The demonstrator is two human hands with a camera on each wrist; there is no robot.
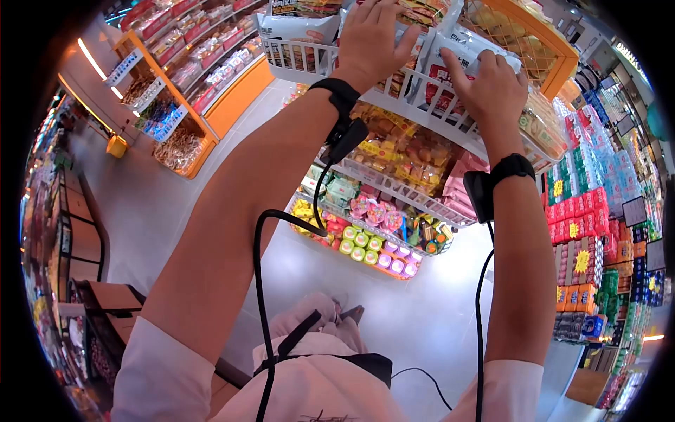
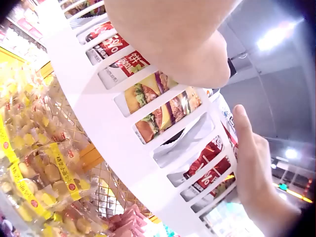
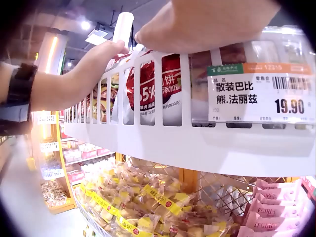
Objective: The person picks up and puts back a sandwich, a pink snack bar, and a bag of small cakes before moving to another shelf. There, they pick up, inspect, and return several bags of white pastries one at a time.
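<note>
Both hands are at the top white slatted basket [image 1: 450,119], which holds bagged food with burger pictures. My left hand [image 1: 373,42] reaches over its front rim, fingers forward and thumb spread to the right, above burger-print bags [image 2: 160,108]. To the right, my right hand [image 1: 492,88] lies over a white and red bag [image 1: 443,84], its thumb apart from the fingers. In the right wrist view, the white and red bag [image 3: 153,84] shows behind the slats under this hand. The fingertips of both hands are partly hidden.
Below is a tier of yellow-banded clear packets [image 1: 401,148] beside pink packets [image 1: 464,179]. Lower tiers hold colourful cups [image 1: 362,246]. A price card [image 3: 261,94] hangs on the basket front. Stacked drink packs [image 1: 580,211] stand right, an orange-framed shelf [image 1: 169,105] left. Cables [image 1: 260,281] trail from both wrists.
</note>
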